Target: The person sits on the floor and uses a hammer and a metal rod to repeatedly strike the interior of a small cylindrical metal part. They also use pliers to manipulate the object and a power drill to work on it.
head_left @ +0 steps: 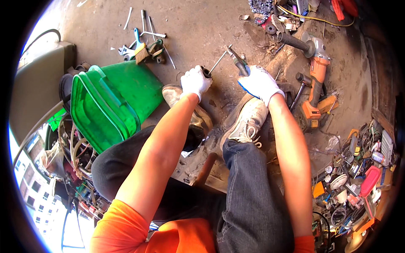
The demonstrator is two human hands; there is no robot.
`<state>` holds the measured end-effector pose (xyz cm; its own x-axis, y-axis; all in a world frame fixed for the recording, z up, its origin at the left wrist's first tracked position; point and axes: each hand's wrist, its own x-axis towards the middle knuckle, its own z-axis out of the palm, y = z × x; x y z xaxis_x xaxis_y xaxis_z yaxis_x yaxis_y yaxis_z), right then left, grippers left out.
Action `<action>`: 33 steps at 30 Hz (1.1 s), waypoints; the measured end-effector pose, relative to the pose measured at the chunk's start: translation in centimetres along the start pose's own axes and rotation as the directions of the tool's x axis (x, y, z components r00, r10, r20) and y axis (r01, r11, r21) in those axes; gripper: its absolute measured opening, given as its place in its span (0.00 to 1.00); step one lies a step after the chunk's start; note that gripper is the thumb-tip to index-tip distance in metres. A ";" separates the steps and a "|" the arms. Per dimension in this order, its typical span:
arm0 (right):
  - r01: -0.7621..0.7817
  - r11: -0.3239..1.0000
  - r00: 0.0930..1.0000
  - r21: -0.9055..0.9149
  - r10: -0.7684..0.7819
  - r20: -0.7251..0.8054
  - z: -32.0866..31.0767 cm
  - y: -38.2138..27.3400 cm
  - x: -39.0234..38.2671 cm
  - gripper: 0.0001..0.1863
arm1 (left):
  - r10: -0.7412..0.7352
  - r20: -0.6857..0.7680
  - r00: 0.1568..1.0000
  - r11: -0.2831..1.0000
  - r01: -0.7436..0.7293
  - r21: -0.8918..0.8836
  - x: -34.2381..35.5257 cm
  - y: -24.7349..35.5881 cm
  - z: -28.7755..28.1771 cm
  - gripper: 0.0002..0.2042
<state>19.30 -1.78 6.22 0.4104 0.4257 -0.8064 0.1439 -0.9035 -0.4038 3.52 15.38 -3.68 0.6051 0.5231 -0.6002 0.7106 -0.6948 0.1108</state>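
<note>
White-gloved, the left hand (196,81) grips a dark round part (206,72), the right hand (259,82) dark-handled pliers (239,65).

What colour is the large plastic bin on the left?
Bright green; the large plastic bin shows best in the head view.

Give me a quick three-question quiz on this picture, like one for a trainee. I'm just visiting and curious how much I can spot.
1. Multiple choice: what colour is the large bin to the person's left?
A) red
B) green
C) white

2. True or false: the person's left hand is bare.

3. Fill the gap: the plier-like tool is held in the person's ____ hand.

Key
1. B, green.
2. False: it wears a white glove.
3. Right: the right hand is closed around its handles.
</note>
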 end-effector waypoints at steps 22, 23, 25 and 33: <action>-0.051 0.998 0.985 0.043 0.057 -0.162 1.1 -1.1 -0.7 0.23 | -0.012 0.009 1.000 1.000 0.013 -0.016 0.7 -0.2 0.8 0.19; -0.056 0.997 0.985 0.049 0.064 -0.162 1.1 -1.1 -0.9 0.23 | -0.020 0.007 1.000 1.000 0.020 -0.024 0.6 0.0 0.5 0.21; -0.060 0.997 0.986 0.050 0.067 -0.153 1.2 -1.1 -1.2 0.23 | -0.052 0.081 0.995 0.998 0.055 -0.039 -0.1 0.6 -0.3 0.26; 0.014 0.993 0.975 0.120 0.013 -0.224 2.8 1.3 0.2 0.26 | 0.140 0.298 0.944 -0.284 0.327 -0.901 -10.7 11.4 -0.1 0.28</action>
<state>17.08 -2.75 4.35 0.6032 0.3921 -0.6946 0.0404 -0.8847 -0.4644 5.17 1.92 4.12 0.5638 0.2492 -0.7874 0.3199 0.8130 0.4864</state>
